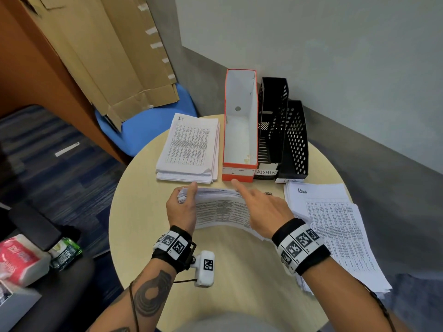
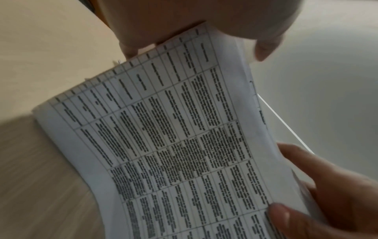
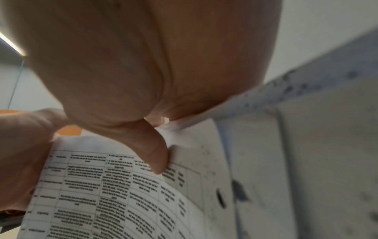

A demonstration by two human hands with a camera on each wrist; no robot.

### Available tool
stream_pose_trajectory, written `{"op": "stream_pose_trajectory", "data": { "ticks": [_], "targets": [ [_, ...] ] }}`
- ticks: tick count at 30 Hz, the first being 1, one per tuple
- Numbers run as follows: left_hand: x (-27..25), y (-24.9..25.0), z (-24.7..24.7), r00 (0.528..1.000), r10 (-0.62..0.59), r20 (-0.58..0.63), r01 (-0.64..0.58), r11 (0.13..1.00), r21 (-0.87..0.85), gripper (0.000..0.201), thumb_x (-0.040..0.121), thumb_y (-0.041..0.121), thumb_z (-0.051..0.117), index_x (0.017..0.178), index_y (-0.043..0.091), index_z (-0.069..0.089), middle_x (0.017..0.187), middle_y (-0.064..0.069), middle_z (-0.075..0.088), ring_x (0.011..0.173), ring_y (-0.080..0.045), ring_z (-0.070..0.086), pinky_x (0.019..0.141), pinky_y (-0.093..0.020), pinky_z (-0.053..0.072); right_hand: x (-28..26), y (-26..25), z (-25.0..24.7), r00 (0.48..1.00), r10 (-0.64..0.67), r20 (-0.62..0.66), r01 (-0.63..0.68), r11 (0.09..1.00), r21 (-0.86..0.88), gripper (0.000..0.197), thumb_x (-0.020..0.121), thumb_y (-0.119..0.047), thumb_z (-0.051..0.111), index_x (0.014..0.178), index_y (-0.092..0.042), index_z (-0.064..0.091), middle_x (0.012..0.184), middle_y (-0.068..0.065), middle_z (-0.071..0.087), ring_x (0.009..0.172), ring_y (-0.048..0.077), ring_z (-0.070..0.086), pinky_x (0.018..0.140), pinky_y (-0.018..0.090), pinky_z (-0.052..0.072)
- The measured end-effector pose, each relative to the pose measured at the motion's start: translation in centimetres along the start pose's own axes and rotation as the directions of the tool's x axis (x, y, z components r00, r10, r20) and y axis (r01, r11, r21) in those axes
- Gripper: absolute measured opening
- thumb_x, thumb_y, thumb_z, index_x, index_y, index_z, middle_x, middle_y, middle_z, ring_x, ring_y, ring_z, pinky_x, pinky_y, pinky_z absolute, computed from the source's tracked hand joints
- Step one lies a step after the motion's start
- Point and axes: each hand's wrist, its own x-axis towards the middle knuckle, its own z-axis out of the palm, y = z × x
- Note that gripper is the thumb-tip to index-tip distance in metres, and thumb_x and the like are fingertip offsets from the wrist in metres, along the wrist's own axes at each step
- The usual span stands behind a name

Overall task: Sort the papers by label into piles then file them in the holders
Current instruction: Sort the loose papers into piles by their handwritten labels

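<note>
A stack of printed papers [image 1: 221,209] bows upward at the middle of the round table [image 1: 239,271]. My left hand [image 1: 184,200] grips its left end, thumb [image 2: 280,213] on the top sheet. My right hand [image 1: 254,202] holds the right end, its thumb [image 3: 157,158] pressed into the paper and its index finger stretched toward the orange IT holder [image 1: 239,173]. A pile marked IT [image 1: 189,149] lies left of that holder. A pile marked Admin [image 1: 335,231] spreads at the right. The black ADMIN holder [image 1: 272,121] and black HR holder [image 1: 294,140] stand empty.
A blue chair [image 1: 153,125] and leaning cardboard [image 1: 107,56] stand behind the table's left. A dark seat with snack packets [image 1: 21,257] is at the lower left. The grey wall [image 1: 335,56] runs close behind the holders. The Admin pile overhangs the table's right edge.
</note>
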Motion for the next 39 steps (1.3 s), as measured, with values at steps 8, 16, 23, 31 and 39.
{"op": "stream_pose_trajectory", "data": {
  "ticks": [8, 16, 23, 31, 39],
  "targets": [
    [0.3, 0.5, 0.4, 0.999, -0.023, -0.023, 0.023, 1.000, 0.016, 0.022, 0.102, 0.019, 0.052, 0.088, 0.007, 0.063, 0.077, 0.003, 0.061, 0.071, -0.015, 0.054, 0.070, -0.034, 0.043, -0.2, 0.2, 1.3, 0.998, -0.025, -0.060, 0.020, 0.996, -0.084, 0.104, 0.085, -0.004, 0.054, 0.157, -0.043, -0.010, 0.161, 0.002, 0.029, 0.094, 0.028, 0.063, 0.098, 0.052, 0.044],
    [0.2, 0.0, 0.2, 0.999, 0.029, 0.020, -0.030, 0.998, 0.053, 0.026, 0.103, 0.025, 0.046, 0.090, 0.007, 0.059, 0.079, 0.001, 0.059, 0.072, -0.016, 0.053, 0.071, -0.035, 0.042, -0.4, 0.1, 2.0, 0.998, -0.052, -0.020, 0.049, 0.990, -0.131, 0.117, 0.086, -0.002, 0.053, 0.148, -0.048, -0.035, 0.169, 0.000, -0.018, 0.156, 0.038, 0.008, 0.118, 0.070, -0.009],
    [0.2, 0.1, 0.1, 0.999, -0.002, 0.041, 0.000, 0.999, 0.052, 0.032, 0.098, 0.046, 0.065, 0.098, 0.014, 0.066, 0.092, -0.003, 0.072, 0.079, -0.016, 0.067, 0.073, -0.034, 0.055, -0.4, 0.6, 2.5, 0.998, -0.055, -0.039, 0.052, 0.994, -0.094, 0.119, 0.082, 0.003, 0.052, 0.150, -0.047, -0.032, 0.170, 0.005, -0.016, 0.134, 0.037, 0.050, 0.115, 0.060, 0.029],
    [1.0, 0.0, -0.2, 0.999, 0.011, 0.031, -0.013, 0.996, 0.084, 0.042, 0.100, 0.033, 0.060, 0.066, 0.012, 0.046, 0.061, 0.005, 0.042, 0.056, -0.012, 0.038, 0.061, -0.031, 0.033, -1.1, 2.7, 0.3, 0.998, 0.069, 0.012, -0.068, 0.993, -0.097, 0.054, 0.091, -0.001, 0.049, 0.140, -0.020, 0.038, 0.090, -0.001, 0.055, 0.074, 0.023, 0.054, 0.064, 0.036, 0.044],
    [0.7, -0.7, -0.8, 0.986, 0.025, 0.163, -0.028, 0.999, 0.018, 0.068, 0.062, 0.078, 0.077, 0.079, 0.014, 0.062, 0.073, 0.005, 0.062, 0.066, -0.013, 0.058, 0.066, -0.028, 0.046, -0.8, 3.6, -0.9, 0.989, 0.105, 0.104, -0.102, 0.994, -0.031, 0.024, 0.091, -0.011, 0.055, 0.109, -0.023, 0.043, 0.087, -0.002, 0.054, 0.077, 0.025, 0.056, 0.064, 0.036, 0.045]
  ]
}}
